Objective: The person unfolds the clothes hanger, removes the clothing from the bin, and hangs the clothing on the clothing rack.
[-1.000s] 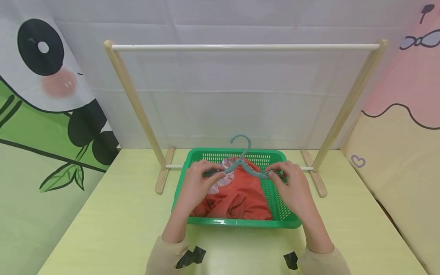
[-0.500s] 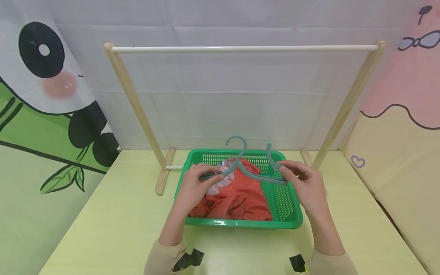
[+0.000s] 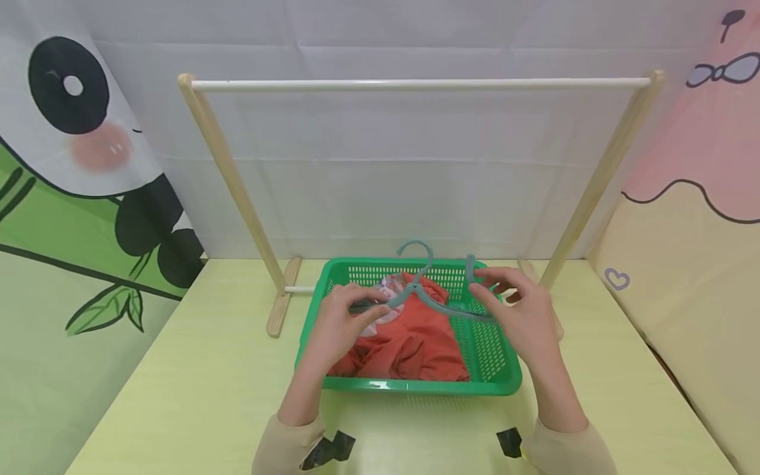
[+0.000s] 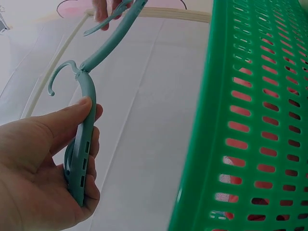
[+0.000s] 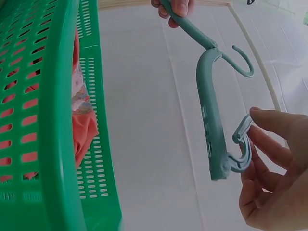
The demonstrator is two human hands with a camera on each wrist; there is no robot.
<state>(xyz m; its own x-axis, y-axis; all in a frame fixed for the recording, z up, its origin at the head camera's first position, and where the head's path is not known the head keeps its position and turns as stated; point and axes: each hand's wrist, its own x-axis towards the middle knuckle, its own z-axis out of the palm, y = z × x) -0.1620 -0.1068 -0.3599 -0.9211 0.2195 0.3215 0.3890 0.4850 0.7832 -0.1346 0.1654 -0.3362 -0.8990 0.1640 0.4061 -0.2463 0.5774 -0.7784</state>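
A grey-green folding clothes hanger (image 3: 442,307) is held over the basket, hook upward. My left hand (image 3: 340,323) grips its left arm, thumb on the near side and fingers curled behind, as the left wrist view shows (image 4: 48,159). At the other end my right hand (image 3: 522,313) pinches the tip of a small hinged end piece (image 5: 243,137) between thumb and forefinger. This piece stands swung out from the right arm. Below lies a red garment (image 3: 415,346) with a pale printed patch, bunched in the green basket (image 3: 415,386).
Behind the basket stands a wooden rack with a white top rail (image 3: 415,85) and slanted posts (image 3: 234,185). A pale yellow table (image 3: 196,396) lies underneath. White cloth (image 3: 415,198) hangs at the back, with cartoon-printed cloth at both sides.
My right hand has moved right from the hanger's arm, and the hinged end piece has swung out and up with it. My left hand keeps its grip.
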